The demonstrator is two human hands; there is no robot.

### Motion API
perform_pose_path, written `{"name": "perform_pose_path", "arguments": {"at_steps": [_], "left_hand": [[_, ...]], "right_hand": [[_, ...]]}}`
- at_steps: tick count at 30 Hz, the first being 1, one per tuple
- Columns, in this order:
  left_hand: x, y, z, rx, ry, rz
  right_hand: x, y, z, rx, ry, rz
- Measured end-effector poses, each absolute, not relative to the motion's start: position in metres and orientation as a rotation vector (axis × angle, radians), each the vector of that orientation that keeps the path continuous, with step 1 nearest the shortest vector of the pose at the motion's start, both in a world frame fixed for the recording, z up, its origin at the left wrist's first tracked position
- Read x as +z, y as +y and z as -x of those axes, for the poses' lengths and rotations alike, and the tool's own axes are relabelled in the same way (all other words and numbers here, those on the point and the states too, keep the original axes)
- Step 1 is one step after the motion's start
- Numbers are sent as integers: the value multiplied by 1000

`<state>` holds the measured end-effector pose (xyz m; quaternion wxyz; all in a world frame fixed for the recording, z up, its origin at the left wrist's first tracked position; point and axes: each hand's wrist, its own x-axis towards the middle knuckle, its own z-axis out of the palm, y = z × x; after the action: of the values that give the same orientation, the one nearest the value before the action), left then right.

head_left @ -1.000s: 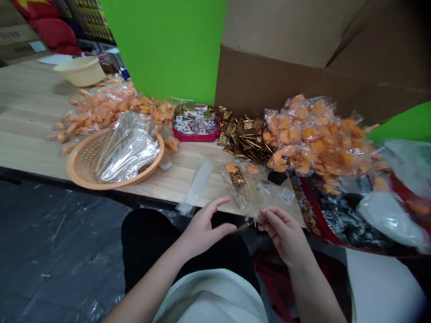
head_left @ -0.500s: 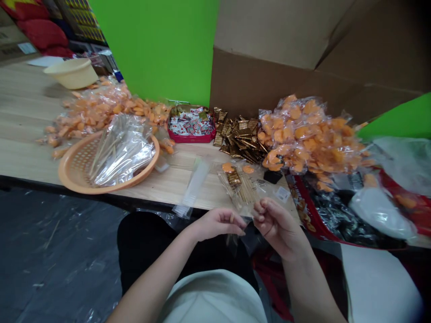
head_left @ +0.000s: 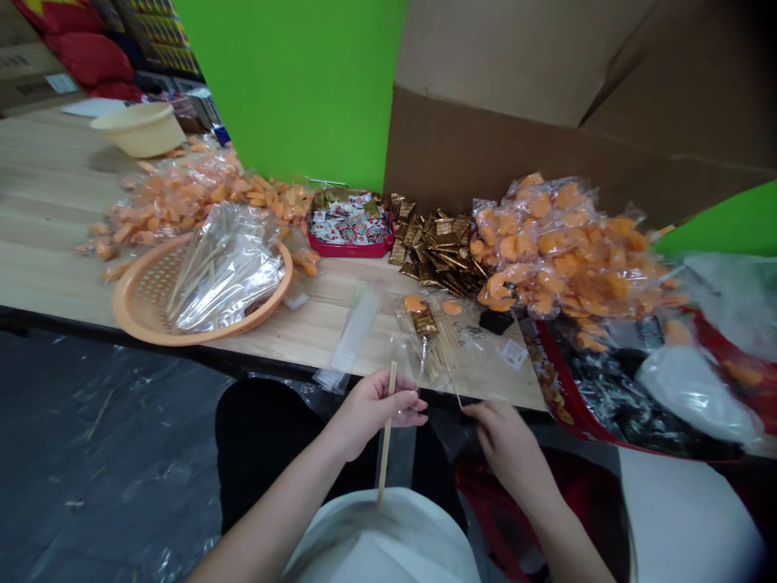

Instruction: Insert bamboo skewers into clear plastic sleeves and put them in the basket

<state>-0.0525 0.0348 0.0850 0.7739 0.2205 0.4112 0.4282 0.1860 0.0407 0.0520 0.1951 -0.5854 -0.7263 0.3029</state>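
The wooden stick (head_left: 385, 455) was above the lap, gripped with a clear bag (head_left: 401, 460) by the left hand's (head_left: 367, 414) fingers; a loosened grip could have dropped both. The right hand's (head_left: 508, 447) fingers seemingly pinched a thin stick (head_left: 455, 389); tugging might have dragged the nearby stick pile (head_left: 447, 344) off the counter (head_left: 303, 334).

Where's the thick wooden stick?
Lower middle of the head view: the stick is in the left hand, left of the right hand, its lower end over the white garment.
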Motion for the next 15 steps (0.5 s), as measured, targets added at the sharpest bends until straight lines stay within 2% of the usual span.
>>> {"name": "perform_pose_path", "arguments": {"at_steps": [2, 5, 9, 12, 15], "left_hand": [[87, 33, 46, 925, 871, -491], [89, 30, 38, 953, 870, -492], [92, 24, 40, 911, 880, -556], [94, 23, 48, 868, 883, -645], [96, 25, 56, 886, 880, -731]], "right_hand": [[74, 51, -160, 725, -1948, 1510], [97, 66, -128, 1086, -1803, 1287], [99, 71, -104, 1494, -1507, 1144], [95, 68, -97, 1542, -1432, 1110], [95, 67, -97, 1452, -1550, 1035]]}}
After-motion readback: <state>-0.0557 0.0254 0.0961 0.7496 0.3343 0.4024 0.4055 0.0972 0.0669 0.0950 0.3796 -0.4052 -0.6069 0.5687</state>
